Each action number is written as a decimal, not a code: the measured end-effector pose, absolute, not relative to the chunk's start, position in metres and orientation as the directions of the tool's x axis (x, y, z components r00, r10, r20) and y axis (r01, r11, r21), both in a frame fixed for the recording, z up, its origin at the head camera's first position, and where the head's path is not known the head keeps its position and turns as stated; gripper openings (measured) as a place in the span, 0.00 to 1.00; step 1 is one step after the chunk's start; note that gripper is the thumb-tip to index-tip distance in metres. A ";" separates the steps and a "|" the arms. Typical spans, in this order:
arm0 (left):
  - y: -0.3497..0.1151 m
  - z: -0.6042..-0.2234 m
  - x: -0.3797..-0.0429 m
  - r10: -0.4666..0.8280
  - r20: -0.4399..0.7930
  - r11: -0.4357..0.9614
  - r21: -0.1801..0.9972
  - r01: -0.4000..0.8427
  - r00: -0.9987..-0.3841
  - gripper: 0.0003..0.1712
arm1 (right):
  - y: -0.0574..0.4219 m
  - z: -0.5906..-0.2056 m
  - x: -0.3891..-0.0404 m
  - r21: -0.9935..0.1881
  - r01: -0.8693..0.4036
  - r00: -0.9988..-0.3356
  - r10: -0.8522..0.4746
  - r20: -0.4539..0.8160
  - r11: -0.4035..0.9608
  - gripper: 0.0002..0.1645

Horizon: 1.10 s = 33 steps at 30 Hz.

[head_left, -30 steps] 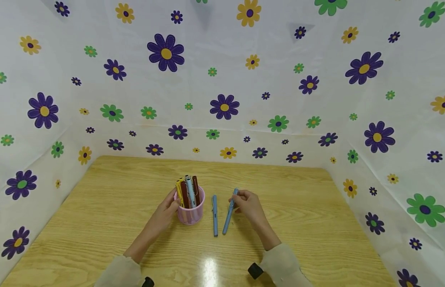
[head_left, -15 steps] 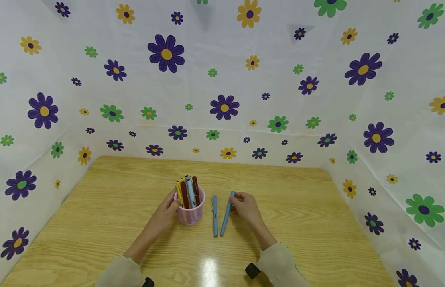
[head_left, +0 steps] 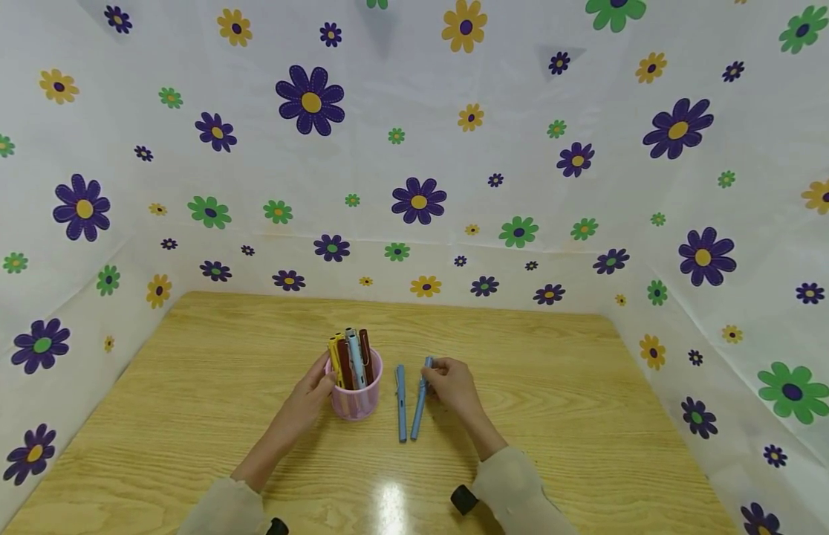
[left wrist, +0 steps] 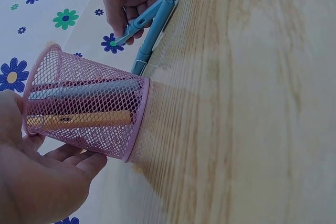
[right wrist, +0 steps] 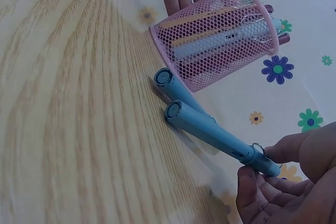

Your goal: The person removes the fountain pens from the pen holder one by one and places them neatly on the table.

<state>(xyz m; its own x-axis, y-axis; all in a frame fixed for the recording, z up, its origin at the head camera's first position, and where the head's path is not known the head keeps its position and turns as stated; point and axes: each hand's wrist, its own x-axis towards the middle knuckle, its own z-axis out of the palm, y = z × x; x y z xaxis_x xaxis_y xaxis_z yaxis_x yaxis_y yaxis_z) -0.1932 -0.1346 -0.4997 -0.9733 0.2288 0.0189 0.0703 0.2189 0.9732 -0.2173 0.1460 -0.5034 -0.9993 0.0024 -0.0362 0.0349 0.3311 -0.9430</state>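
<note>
Right hand [head_left: 454, 385] pinches one blue pen [head_left: 418, 412], likely light, stiff and slick, near its far end, seemingly a sound hold; left hand [head_left: 309, 392] grips pink cup [head_left: 356, 405].

Saw the left hand [left wrist: 44, 179] cut off in the left wrist view. From the head, couldn't see some of the held blue pen [head_left: 419, 410] under the right hand [head_left: 454, 385], or all of the sleeves [head_left: 225, 509], cut off below.
</note>
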 end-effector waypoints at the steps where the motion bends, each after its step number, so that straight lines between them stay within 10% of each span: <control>1: -0.135 -0.500 -0.193 0.230 0.019 0.218 0.973 0.071 -0.973 0.34 | 0.145 -0.504 -0.218 -0.938 0.029 -1.000 0.004 -0.030 0.344 0.17; 33: -0.134 -0.504 -0.194 0.229 -0.001 0.208 0.977 0.048 -0.973 0.34 | 0.121 -0.508 -0.218 -0.806 -0.007 -0.994 0.083 0.070 0.592 0.20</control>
